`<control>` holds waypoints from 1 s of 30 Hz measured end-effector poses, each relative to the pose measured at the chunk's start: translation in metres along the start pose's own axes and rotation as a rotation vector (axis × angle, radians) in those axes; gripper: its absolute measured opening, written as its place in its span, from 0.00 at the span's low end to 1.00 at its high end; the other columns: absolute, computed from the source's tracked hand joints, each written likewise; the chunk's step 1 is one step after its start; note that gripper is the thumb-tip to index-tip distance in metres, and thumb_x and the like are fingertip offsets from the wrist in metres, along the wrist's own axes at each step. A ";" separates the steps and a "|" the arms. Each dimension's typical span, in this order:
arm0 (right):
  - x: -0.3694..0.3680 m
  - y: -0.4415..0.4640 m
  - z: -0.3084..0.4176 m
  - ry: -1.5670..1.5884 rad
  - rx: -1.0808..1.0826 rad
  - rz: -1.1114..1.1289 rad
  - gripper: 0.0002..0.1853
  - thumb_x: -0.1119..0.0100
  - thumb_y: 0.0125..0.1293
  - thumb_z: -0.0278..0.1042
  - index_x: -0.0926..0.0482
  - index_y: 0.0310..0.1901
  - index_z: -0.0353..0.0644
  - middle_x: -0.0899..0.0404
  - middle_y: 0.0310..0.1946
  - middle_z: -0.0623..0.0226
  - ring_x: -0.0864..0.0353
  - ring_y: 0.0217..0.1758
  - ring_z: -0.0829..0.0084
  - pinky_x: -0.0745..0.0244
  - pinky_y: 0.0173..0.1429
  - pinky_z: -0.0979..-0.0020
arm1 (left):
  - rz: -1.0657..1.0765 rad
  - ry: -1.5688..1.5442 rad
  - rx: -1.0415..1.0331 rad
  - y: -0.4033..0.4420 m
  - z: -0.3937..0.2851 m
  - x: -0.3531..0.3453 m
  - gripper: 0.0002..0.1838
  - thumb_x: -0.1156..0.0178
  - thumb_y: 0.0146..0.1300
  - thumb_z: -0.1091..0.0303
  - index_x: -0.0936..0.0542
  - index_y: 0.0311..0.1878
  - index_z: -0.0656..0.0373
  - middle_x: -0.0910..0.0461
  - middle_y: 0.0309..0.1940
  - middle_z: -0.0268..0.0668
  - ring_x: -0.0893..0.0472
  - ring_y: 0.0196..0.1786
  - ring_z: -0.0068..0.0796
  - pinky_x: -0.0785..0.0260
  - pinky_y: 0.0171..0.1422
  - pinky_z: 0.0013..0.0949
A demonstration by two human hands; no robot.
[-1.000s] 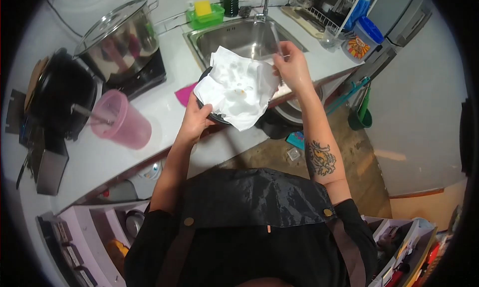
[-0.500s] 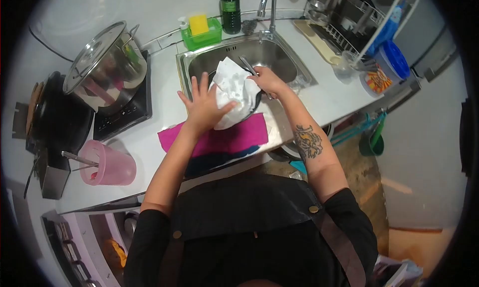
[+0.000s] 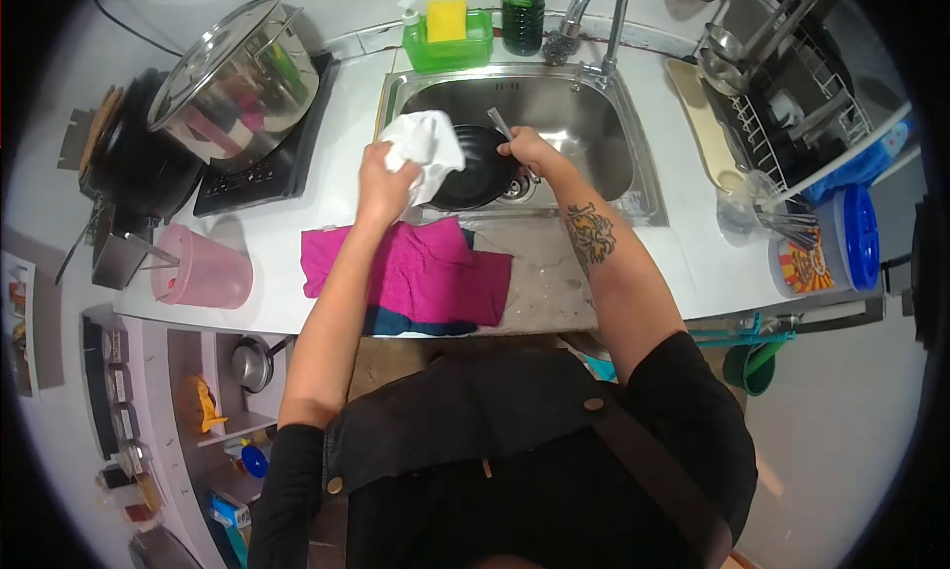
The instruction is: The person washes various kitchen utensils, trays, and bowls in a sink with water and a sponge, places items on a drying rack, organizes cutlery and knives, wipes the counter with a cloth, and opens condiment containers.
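Clearly, your left hand [image 3: 386,180] is closed around a crumpled white sheet [image 3: 427,151], pinching it at its left side so that the rest spreads to the right. Your right hand [image 3: 528,152] is curled around a slim metal utensil [image 3: 499,121]; its end shows above your fingers and slants up and to the left, away from you. What kind of utensil it is, you cannot tell from this view.

Between your hands sits the round black pan [image 3: 475,176], in the near part of the sink [image 3: 597,148], just left of the drain [image 3: 518,186]. It lies to the right of your left hand, with the sheet overlapping its left side in view. Your right hand is the nearer one, right at the pan's right edge, though whether it touches the rim is unclear.

On your side of the sink, a pink cloth [image 3: 435,272] is spread over the counter edge. Beyond the sink stand the faucet [image 3: 617,30] and a yellow sponge [image 3: 446,21].
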State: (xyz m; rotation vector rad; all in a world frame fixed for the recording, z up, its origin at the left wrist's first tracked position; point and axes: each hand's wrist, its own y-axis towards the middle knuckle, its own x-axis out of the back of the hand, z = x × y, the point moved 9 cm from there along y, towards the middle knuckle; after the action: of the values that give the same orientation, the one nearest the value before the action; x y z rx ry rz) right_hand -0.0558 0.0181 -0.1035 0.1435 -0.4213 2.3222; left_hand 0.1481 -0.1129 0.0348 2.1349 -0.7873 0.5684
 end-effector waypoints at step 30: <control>0.013 0.069 -0.077 -0.776 -0.006 -0.321 0.14 0.47 0.48 0.30 0.26 0.39 0.36 0.26 0.39 0.45 0.26 0.45 0.53 0.31 0.49 0.61 | -0.118 -0.486 0.575 -0.173 0.053 0.138 0.10 0.45 0.54 0.79 0.35 0.24 0.58 0.32 0.20 0.26 0.34 0.26 0.13 0.41 0.29 0.20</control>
State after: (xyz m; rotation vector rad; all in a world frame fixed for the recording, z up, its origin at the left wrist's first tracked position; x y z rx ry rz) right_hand -0.1118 0.0072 -0.1904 1.0461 -0.7178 1.8733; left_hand 0.3728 -0.1144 -0.0007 2.8939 -0.8098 0.2203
